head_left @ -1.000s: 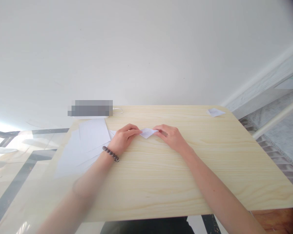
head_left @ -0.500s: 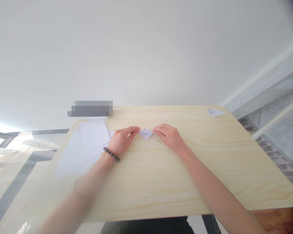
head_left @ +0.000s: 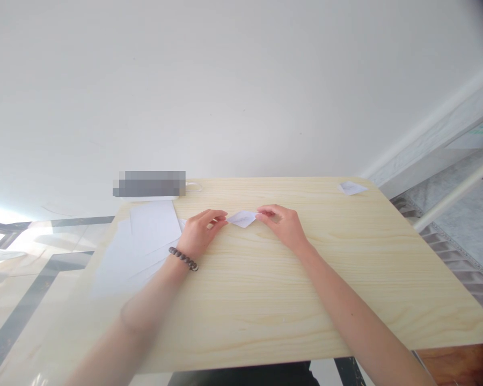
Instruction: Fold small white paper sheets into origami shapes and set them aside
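A small piece of folded white paper [head_left: 242, 219] spans the gap between my hands, over the middle of the table. It has a flattened diamond outline with a crease across it. My left hand [head_left: 203, 229], wearing a dark bead bracelet [head_left: 183, 258] at the wrist, pinches its left corner. On the opposite side, my right hand [head_left: 284, 224] grips the right corner between thumb and fingers. Another folded white paper [head_left: 352, 188] of similar shape lies apart, near the far right corner of the table.
The pale wooden table [head_left: 273, 311] stands against a white wall [head_left: 241, 91]. Overlapping white sheets [head_left: 153, 222] lie at its left side, partly under my left forearm. Behind them is a blurred-out object [head_left: 151, 184] with a white cable [head_left: 194, 187].
My hands have drawn slightly apart. The folded paper between them has widened from a compact diamond into a longer, flatter one.
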`<state>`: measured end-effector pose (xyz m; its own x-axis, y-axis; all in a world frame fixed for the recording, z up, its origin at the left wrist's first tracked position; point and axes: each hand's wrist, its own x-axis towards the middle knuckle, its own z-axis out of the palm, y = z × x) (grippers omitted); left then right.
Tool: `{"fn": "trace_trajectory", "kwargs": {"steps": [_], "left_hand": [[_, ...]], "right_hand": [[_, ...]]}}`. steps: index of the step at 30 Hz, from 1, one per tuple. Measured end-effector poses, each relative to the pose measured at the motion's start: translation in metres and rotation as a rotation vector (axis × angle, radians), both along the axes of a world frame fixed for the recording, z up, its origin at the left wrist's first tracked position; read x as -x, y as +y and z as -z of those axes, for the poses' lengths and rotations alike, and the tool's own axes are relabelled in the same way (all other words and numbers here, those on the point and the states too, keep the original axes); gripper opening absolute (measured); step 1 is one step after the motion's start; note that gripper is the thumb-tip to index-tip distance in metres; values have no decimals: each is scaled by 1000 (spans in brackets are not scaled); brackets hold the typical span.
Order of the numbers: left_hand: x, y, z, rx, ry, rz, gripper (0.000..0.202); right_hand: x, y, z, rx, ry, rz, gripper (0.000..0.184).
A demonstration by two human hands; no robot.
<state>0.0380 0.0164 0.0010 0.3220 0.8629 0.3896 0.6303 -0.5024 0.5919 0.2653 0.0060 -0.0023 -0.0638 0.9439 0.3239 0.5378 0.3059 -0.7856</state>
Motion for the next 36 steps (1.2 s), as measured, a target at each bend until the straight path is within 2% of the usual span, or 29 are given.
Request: {"fn": "trace_trajectory", "kwargs": {"steps": [5,10,18,23,26,30,33,36], "left_hand": [[0,0,0,19,75,3,20],[-2,0,1,11,123,20,20],[-3,-1,1,-31,129,49,23],[-6,1,2,-54,162,25,23],[-12,3,3,-88,217,54,25],[-24,3,5,-98,326,125,33],[-33,5,6,-98,347,151,37],[-42,9,8,-109,333,136,35]], "right_hand": [[1,1,1,-48,-59,21,19],[0,2,2,-19,-109,66,21],[-2,-1,-3,82,-50,-51,23],[-1,1,1,95,30,68,29],[-5,5,3,69,48,117,29],[-39,10,2,54,37,214,28],[-88,9,2,77,31,323,31],[-139,4,7,35,7,537,35]]}}
